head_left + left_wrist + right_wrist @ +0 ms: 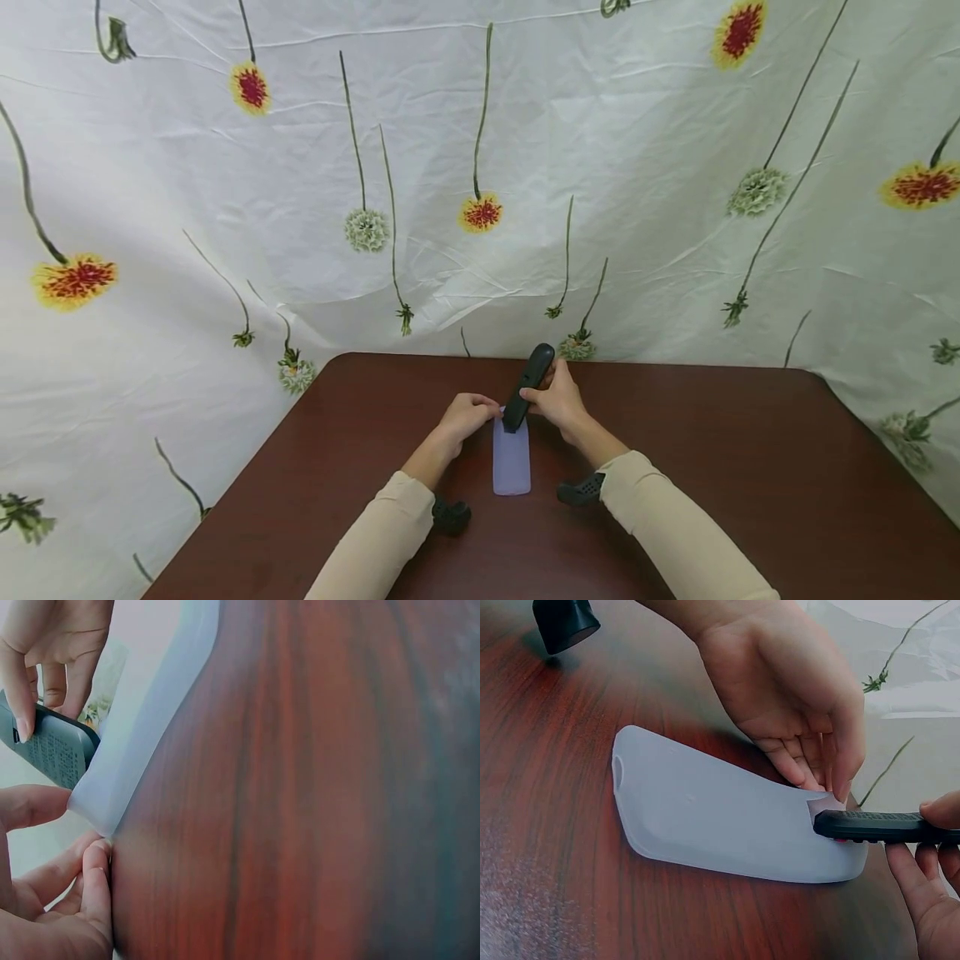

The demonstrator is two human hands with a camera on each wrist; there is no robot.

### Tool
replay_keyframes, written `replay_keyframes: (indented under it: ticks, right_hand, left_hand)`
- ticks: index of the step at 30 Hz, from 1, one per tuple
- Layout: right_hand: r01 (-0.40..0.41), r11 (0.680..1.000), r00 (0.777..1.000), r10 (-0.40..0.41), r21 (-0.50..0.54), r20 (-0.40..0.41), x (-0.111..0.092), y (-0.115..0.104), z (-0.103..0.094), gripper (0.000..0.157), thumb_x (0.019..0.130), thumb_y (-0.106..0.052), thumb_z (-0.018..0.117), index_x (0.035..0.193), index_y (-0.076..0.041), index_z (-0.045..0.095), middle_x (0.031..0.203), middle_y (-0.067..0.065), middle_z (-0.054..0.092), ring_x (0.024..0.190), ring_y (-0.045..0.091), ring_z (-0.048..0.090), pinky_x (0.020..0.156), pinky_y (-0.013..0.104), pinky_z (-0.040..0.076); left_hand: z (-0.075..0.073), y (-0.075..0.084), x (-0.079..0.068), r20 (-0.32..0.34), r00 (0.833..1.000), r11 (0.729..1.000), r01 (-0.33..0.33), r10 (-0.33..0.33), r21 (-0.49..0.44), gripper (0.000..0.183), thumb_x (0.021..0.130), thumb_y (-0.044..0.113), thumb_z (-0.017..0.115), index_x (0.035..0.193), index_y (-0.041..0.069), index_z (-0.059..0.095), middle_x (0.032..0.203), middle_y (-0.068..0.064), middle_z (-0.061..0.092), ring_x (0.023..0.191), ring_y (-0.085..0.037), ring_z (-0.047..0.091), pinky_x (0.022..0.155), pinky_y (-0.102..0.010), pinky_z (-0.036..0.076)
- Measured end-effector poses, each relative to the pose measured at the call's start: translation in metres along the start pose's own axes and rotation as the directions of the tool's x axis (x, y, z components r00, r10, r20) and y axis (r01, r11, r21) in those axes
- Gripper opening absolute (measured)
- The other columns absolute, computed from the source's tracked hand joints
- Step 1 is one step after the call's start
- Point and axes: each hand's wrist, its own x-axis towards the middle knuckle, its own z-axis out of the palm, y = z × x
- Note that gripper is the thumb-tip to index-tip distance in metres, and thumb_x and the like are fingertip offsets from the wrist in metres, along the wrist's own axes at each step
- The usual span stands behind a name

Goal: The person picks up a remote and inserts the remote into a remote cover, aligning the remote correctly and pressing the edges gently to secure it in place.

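Observation:
A pale lilac, translucent silicone cover (pixel 512 462) lies lengthwise on the table, its open end toward the back. My left hand (pixel 467 414) pinches the rim at that end between thumb and finger, clearer in the left wrist view on the cover (pixel 142 742). From the right, my right hand (pixel 558 400) grips a dark remote control (pixel 528 387) by its upper part, tilted up and away. Printed text shows on one face of the remote (pixel 56 746). The remote's lower end (pixel 847 823) sits at the cover's opening; how far inside it reaches is hard to tell.
The dark red-brown wooden table (pixel 675 467) has its back edge just beyond the hands. Behind it hangs a white cloth (pixel 637 150) printed with flowers. Black wrist-worn devices (pixel 450 517) stick out under both sleeves.

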Motion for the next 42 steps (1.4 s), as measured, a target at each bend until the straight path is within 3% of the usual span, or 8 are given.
replay_keyframes:
  ticks: [14,22,42]
  right_hand:
    - [-0.021,0.997,0.999,0.018,0.069,0.039,-0.003,0.005,0.000,0.054,0.094,0.007,0.071,0.137,0.000,0.039,0.121,0.026,0.052,0.110,0.044,0.066,0.085,0.045,0.059]
    - [-0.054,0.989,0.993,0.038,0.138,0.114,-0.002,0.010,0.000,0.067,0.095,0.010,0.068,0.150,0.000,0.031,0.138,0.032,0.050,0.121,0.048,0.060,0.089,0.048,0.057]
    - [-0.064,0.996,0.991,0.056,0.066,0.124,0.005,0.007,0.002,0.046,0.097,0.006,0.068,0.136,0.003,0.044,0.119,0.028,0.060,0.107,0.042,0.068,0.087,0.048,0.058]
  left_hand:
    - [0.000,0.000,-0.001,0.005,1.000,1.000,0.009,-0.010,0.013,0.022,0.095,0.018,0.070,0.112,0.005,0.075,0.117,-0.008,0.066,0.117,-0.032,0.057,0.103,-0.054,0.042]
    - [-0.001,-0.002,0.000,-0.001,1.000,1.000,0.020,-0.020,0.014,0.021,0.094,0.017,0.071,0.110,0.005,0.076,0.115,-0.008,0.067,0.112,-0.030,0.059,0.100,-0.052,0.044]
    - [0.000,0.000,-0.002,-0.008,1.000,1.000,-0.003,0.003,0.021,0.021,0.095,0.018,0.070,0.110,0.004,0.077,0.117,-0.008,0.068,0.118,-0.032,0.057,0.104,-0.055,0.041]
